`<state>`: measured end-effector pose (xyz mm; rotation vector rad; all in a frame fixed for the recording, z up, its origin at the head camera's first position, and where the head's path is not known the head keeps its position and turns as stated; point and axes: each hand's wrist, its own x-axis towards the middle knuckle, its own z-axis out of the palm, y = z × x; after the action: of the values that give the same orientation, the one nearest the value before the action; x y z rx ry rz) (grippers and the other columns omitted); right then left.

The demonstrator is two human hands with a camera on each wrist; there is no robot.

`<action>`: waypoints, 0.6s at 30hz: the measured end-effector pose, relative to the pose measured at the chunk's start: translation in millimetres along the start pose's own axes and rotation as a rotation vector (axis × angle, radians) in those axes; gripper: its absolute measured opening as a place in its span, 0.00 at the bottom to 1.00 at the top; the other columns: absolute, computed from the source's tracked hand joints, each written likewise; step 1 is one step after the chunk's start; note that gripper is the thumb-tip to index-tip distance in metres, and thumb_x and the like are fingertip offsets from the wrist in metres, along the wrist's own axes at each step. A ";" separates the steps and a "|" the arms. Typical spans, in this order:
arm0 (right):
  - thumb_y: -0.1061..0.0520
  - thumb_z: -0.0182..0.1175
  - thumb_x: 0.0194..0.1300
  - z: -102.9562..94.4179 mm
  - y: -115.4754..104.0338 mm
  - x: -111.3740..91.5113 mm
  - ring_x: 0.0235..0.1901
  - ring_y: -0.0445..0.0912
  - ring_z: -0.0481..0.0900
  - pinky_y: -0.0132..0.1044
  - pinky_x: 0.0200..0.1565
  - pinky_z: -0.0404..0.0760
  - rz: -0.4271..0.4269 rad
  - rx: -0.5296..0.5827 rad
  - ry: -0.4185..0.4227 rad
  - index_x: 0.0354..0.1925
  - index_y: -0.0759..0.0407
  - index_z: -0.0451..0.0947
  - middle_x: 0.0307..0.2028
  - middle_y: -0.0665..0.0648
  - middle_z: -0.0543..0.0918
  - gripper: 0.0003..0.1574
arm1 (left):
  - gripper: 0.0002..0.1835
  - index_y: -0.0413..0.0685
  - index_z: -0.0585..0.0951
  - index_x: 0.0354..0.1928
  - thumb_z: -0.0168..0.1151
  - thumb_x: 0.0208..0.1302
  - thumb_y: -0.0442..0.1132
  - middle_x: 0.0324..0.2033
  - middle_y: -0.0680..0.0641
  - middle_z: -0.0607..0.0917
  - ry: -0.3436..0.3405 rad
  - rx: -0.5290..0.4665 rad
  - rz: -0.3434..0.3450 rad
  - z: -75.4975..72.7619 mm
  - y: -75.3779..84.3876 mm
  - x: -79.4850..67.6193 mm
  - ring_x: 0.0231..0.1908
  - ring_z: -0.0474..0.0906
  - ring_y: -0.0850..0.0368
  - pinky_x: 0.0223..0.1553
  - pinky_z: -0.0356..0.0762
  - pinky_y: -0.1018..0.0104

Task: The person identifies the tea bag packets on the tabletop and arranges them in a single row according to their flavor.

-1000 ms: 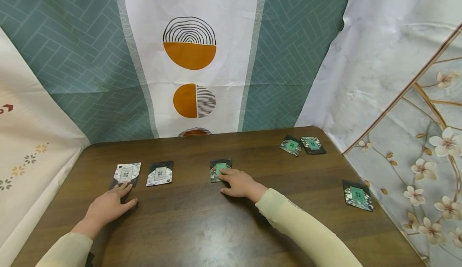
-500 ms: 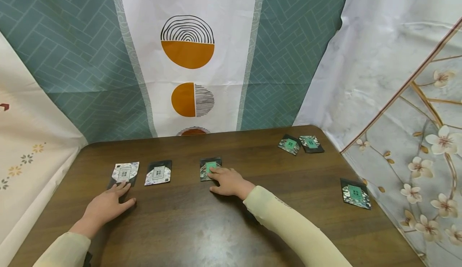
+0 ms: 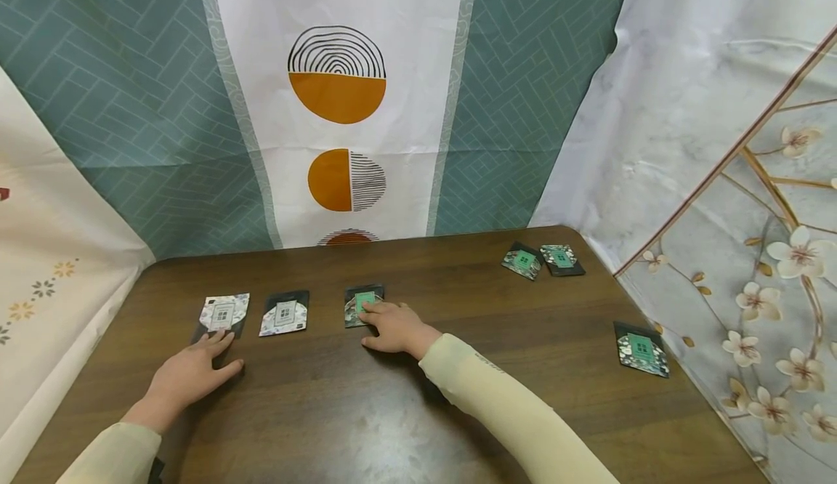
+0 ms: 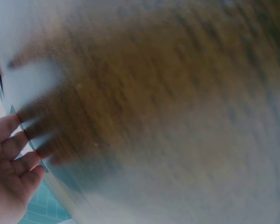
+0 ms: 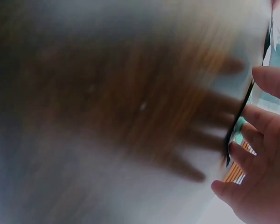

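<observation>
My left hand (image 3: pixel 189 376) lies low over the table, fingers spread and fairly straight, fingertips resting on the near edge of a flat square packet (image 3: pixel 222 311) with a white label and floral print. Just right of that one lies a similar white-label packet (image 3: pixel 285 314), untouched. Further right, the fingertips of my right hand (image 3: pixel 395 328) press on a dark packet with a green label (image 3: pixel 363 299), partly covering its right side. In the left wrist view the fingertips of the left hand (image 4: pixel 11 163) touch a thin packet edge; the right wrist view shows the right hand's fingers (image 5: pixel 254 116) along a dark edge.
Two green-label packets, one tilted (image 3: pixel 522 261) and one beside it (image 3: pixel 561 259), lie at the table's back right. Another green-label packet (image 3: pixel 641 350) lies near the right edge. Patterned cloths (image 3: pixel 523 106) hang behind and beside the brown wooden table (image 3: pixel 314 411).
My right hand has slid the green-label packet leftward along the table, closer to the white-label packets. The left hand stays on its packet; the whole view has shifted slightly.
</observation>
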<state>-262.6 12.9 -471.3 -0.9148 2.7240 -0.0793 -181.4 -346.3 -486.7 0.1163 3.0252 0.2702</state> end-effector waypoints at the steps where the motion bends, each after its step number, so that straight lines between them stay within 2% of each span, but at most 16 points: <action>1: 0.37 0.54 0.75 0.1 -1.0 1.2 0.80 0.45 0.60 0.54 0.77 0.65 0.000 -0.003 0.002 0.77 0.42 0.64 0.80 0.44 0.61 0.37 | 0.41 0.33 0.74 0.68 0.62 0.66 0.61 0.68 0.25 0.71 0.001 -0.002 0.001 -0.3 -0.1 0.2 0.67 0.68 0.21 0.53 0.76 0.29; 18: 0.36 0.52 0.76 -0.6 -24.1 14.2 0.81 0.43 0.57 0.52 0.78 0.62 0.004 0.002 -0.029 0.79 0.38 0.60 0.81 0.41 0.57 0.38 | 0.41 0.32 0.75 0.67 0.62 0.66 0.60 0.67 0.25 0.73 0.002 0.007 0.005 -1.0 1.2 -0.2 0.66 0.69 0.21 0.53 0.76 0.30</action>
<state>-259.5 -14.8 -470.8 -0.9026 2.6989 -0.0679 -181.1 -345.3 -485.5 0.1243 3.0284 0.2610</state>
